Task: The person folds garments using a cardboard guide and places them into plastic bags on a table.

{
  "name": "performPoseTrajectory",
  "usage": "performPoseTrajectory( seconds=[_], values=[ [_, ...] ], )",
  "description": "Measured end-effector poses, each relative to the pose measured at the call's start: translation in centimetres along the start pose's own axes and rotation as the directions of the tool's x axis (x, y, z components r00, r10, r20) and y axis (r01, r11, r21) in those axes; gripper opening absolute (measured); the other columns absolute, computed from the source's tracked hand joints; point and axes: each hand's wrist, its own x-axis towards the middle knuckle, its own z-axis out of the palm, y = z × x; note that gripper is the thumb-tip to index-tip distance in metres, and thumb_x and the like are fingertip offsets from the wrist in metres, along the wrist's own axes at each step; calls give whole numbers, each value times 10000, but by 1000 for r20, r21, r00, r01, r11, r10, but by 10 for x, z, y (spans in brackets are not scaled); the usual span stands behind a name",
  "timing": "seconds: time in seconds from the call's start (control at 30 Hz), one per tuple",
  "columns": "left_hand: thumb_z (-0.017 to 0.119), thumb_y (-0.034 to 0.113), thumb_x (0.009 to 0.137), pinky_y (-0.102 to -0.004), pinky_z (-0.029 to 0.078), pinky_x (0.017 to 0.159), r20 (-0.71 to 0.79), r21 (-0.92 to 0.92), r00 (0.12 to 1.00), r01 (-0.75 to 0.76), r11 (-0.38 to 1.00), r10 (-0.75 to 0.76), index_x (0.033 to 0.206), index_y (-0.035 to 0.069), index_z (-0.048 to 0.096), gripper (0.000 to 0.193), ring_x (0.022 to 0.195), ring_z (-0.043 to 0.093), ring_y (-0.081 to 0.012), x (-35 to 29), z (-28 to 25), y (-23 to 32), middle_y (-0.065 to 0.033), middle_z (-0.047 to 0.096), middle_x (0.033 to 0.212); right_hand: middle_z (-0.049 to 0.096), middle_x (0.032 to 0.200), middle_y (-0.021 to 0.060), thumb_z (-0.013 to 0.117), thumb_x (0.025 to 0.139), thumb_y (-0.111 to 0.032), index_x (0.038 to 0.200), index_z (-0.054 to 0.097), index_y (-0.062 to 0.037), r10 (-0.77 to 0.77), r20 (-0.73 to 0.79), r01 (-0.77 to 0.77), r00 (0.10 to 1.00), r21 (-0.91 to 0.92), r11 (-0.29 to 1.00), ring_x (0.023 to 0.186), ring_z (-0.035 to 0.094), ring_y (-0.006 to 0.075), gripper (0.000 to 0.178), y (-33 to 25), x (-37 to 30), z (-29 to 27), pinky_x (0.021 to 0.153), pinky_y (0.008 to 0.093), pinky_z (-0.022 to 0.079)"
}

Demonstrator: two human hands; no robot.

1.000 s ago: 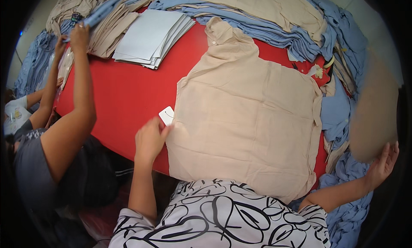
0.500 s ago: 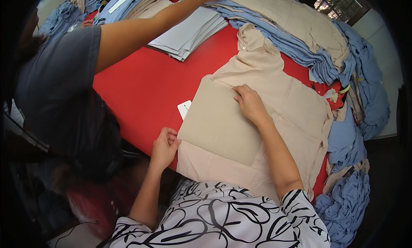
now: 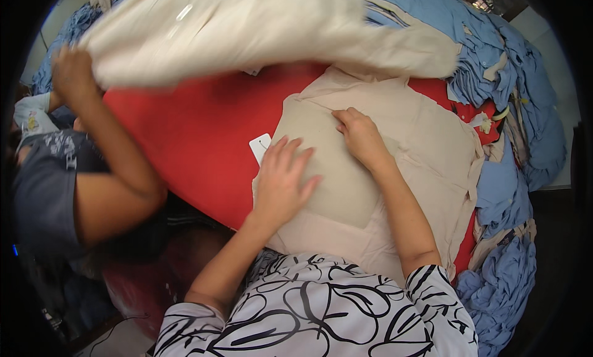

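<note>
A pale beige shirt is spread on the red table in front of me. On it lies a flat greyish-beige board. My left hand rests over the board's left part, fingers spread. My right hand is closed in a pinch at the board's upper edge, near a fold of the shirt; what its fingertips hold, if anything, is hidden. A white tag sticks out past the shirt's left edge.
A co-worker's hand at the left swings a blurred cream garment over the table's far side. Stacked blue garments lie at the back. Crumpled blue cloth hangs along the right edge. The red table top shows at the left.
My left hand has let go of the shirt's left edge and moved up and right onto the board, opening. The co-worker's arm has swung left, lifting the cream garment over the far side.
</note>
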Motion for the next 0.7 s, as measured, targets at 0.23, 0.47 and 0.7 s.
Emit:
performPoseTrajectory(
  seconds=[0.23,0.47,0.7],
  values=[
    [702,632,729,-662,224,1059,122,96,985,111,989,-122,1425,255,499,817,1362,336,-387,6,59,3,-74,360,1533,621,1072,126,691,836,-99,1082,669,-62,76,-121,-102,990,-226,969,1045,570,344,250,30,28,-19,896,420,445],
    [699,635,724,-638,233,1071,100,185,989,89,979,-109,1415,178,503,851,1374,339,-347,7,61,10,-66,373,1535,623,1155,167,663,847,-174,1110,641,-38,113,-501,-306,858,-323,896,1107,553,377,296,92,88,-22,949,523,407],
    [712,399,808,-596,215,1127,55,238,990,117,964,-134,1470,99,393,793,1427,272,-348,-18,87,-35,-43,319,1570,658,765,147,665,830,-182,892,702,-21,-193,500,128,844,162,979,754,624,300,176,-34,3,-122,704,399,480]
  ],
)
